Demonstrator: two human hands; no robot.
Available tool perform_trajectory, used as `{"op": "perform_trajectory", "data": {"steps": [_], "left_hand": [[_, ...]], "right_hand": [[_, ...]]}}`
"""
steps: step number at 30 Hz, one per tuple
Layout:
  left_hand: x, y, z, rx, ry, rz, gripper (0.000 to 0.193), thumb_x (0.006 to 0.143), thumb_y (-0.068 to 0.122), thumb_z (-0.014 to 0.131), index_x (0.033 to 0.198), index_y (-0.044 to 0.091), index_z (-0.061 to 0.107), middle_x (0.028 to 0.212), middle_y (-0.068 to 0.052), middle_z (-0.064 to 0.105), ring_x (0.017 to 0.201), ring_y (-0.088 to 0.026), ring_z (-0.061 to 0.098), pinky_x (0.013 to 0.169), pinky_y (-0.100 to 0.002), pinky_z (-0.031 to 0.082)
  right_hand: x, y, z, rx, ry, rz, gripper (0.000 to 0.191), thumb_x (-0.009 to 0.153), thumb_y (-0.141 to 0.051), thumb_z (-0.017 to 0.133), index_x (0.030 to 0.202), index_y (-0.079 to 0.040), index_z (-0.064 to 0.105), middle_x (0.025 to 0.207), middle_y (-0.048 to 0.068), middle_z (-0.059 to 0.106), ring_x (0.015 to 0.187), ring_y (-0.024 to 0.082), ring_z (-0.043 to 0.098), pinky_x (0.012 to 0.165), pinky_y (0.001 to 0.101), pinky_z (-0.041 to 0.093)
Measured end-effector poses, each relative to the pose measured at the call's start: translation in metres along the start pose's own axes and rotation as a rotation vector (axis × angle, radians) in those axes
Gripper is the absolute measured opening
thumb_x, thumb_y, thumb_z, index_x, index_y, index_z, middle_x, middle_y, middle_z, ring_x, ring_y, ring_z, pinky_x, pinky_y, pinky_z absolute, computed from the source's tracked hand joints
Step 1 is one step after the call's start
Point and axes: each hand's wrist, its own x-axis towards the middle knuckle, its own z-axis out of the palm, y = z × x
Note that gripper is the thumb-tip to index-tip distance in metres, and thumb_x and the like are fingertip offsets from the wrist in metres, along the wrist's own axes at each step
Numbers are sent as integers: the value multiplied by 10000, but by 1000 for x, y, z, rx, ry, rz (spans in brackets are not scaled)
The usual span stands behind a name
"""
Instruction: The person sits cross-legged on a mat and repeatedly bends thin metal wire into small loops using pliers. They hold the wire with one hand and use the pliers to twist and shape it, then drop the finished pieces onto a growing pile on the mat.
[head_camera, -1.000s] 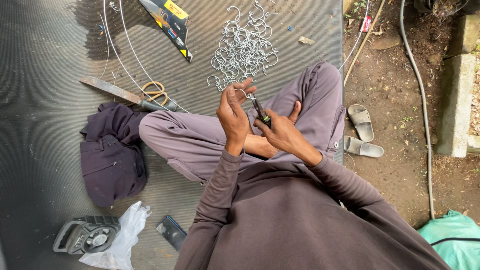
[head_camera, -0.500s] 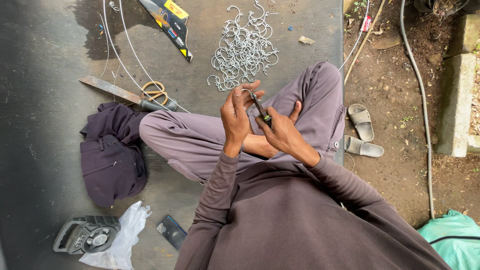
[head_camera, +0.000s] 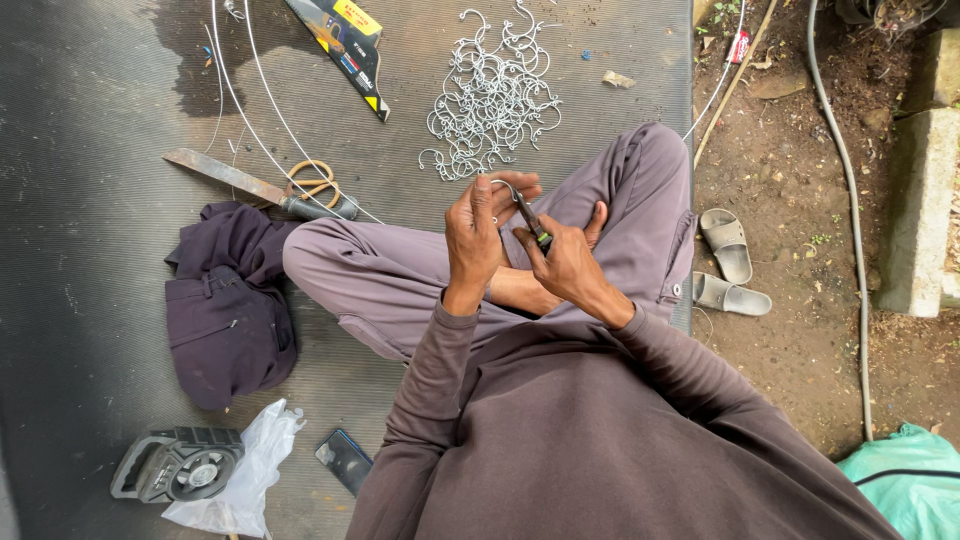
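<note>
Head view, right hand (head_camera: 565, 265) gripping pliers (head_camera: 530, 217) angled up-left, left hand (head_camera: 475, 235) pinching wire hook (head_camera: 500, 184).

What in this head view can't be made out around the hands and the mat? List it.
- Head view: the tips of the pliers and the wire piece are mostly covered by the left hand and right hand.
- The long wire loops run off the top edge.
- The green bag is cut by the right and bottom edges.
- The single hooks in the hook pile are too tangled to count.
</note>
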Motion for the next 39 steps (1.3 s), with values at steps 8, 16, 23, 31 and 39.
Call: {"op": "perform_trajectory", "data": {"steps": [8,16,23,31,39], "left_hand": [[13,-29,-20,-33,-57,-81,514,1143,383,338,1182,-58,600,1140,-190,727,1069,-275,739,960,-388,613],[30,-33,-70,-442,-128,-350,516,1107,406,385,1280,-28,603,925,-54,629,957,-206,663,941,-372,515],[25,-43,-67,-427,-240,-317,527,1124,390,426,1397,-46,541,992,-23,543,1046,-169,573,1052,-382,472],[19,-44,-62,-431,-346,-214,602,1111,411,458,1518,-33,459,1107,-20,528,1183,-158,550,1170,-373,397],[16,-38,-54,-260,-245,-248,598,1109,411,435,1586,53,385,1166,1,520,1243,-152,535,1206,-360,345]], "right_hand": [[1,12,-3,8,-85,6,236,975,-221,633,1058,-15,712,709,165,699,642,346,675,776,446,445],[-5,66,-2,182,-359,343,486,1055,-363,591,766,17,683,631,90,694,620,231,688,744,365,535],[-16,69,-12,218,-298,153,341,1006,-319,632,929,11,673,778,84,724,779,184,695,785,329,520],[-7,56,-27,94,-439,5,307,997,-278,640,1090,12,671,823,121,707,785,233,671,914,375,446],[-4,61,-35,126,-410,85,302,1002,-276,639,1070,17,661,812,129,672,773,231,627,892,352,478]]}}
